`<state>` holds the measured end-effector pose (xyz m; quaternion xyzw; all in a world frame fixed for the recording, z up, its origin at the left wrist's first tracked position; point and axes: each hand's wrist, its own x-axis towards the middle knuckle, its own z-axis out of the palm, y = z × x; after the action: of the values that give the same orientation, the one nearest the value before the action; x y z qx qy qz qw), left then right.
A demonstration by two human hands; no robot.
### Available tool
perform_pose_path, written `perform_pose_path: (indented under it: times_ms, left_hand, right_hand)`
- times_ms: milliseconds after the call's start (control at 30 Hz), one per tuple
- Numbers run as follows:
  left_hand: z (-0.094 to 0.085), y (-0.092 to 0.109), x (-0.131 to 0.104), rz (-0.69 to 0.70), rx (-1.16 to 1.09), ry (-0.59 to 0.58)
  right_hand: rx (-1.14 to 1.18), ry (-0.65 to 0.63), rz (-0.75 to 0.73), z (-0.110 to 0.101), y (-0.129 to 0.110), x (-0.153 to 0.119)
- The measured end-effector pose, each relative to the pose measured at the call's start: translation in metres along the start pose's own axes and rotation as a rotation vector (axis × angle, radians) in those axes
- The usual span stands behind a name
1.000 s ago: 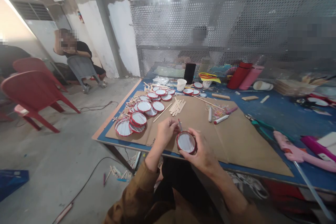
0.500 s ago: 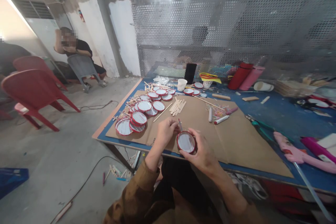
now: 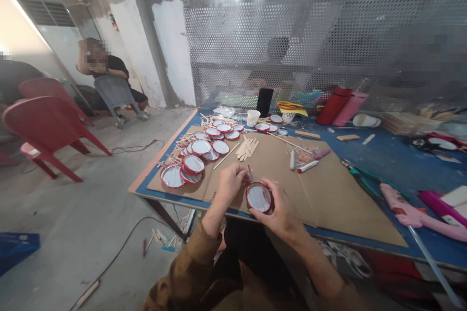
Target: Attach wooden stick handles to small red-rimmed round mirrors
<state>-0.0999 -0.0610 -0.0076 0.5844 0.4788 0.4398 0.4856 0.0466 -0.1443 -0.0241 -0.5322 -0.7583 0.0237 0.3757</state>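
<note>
Grip of the right hand (image 3: 232,182): closed at the stick (image 3: 250,173); that of the left hand (image 3: 279,206): around the red-rimmed disc (image 3: 259,198), above the desk's (image 3: 177,198) near edge.

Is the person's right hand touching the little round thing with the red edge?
Touching. The head view shows the right hand gripping the round thing, with thumb and fingers against its red edge.

The person wears a brown sleeved top (image 3: 184,272) and black bottoms (image 3: 255,257).
</note>
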Motion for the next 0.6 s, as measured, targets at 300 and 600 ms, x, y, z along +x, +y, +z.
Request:
perform_pose_path:
  times_ms: [300,600]
  left_hand:
    - [-0.0009,0.0014,-0.0009,0.010,0.019,-0.001]
    - [0.0004,-0.0039,0.0014,0.015,-0.003,-0.007]
  right_hand:
    - [0.013,-0.002,0.004,0.0000,0.0004,0.0001]
    - [0.016,-0.001,0.004,0.0005,0.0013,0.0002]
